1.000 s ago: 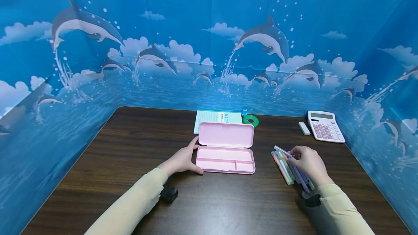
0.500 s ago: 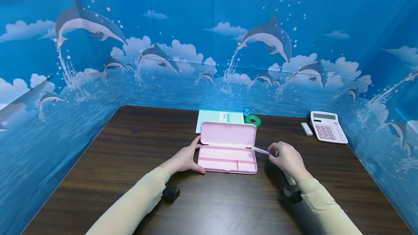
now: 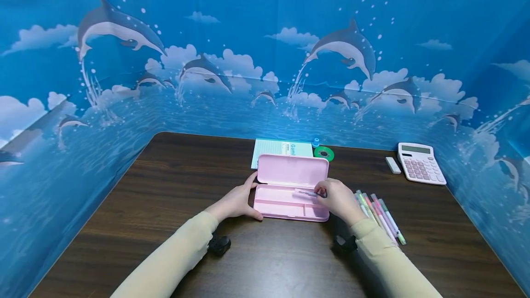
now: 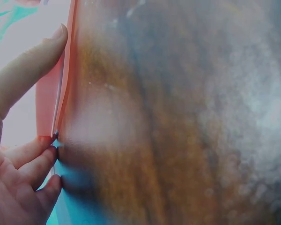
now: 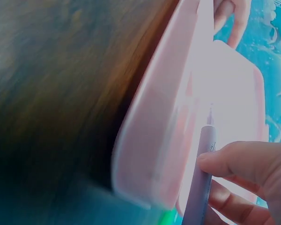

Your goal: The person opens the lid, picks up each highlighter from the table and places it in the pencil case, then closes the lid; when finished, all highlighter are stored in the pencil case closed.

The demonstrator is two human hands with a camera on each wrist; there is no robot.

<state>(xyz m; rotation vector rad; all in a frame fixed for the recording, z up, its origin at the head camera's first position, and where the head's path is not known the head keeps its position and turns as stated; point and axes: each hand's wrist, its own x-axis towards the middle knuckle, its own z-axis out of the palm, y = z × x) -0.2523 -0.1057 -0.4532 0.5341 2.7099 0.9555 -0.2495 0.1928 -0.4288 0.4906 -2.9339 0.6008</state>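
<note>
A pink pencil case (image 3: 275, 208) lies with its lid (image 3: 292, 170) raised, showing a long compartment at the back and two smaller ones in front. My left hand (image 3: 237, 202) holds the case by its left end, thumb at the front corner and fingers toward the back; the left wrist view shows the thumb (image 4: 35, 63) against the case's edge. Over the back compartment, my right hand (image 3: 337, 200) pinches a slim lilac-grey pen (image 5: 200, 180) between thumb and fingers. Its narrow tip points left, into the case.
Several coloured pens (image 3: 378, 217) lie side by side right of the case. Behind it are a light-blue notebook (image 3: 261, 151), green tape roll (image 3: 324, 153) and small blue bottle-like item (image 3: 316, 142). A white eraser-like block (image 3: 393, 165) and calculator (image 3: 421, 163) sit back right.
My right hand has taken a pen from the group on the right and carried it left, over the case's back compartment. My left hand keeps its hold on the case's left end.
</note>
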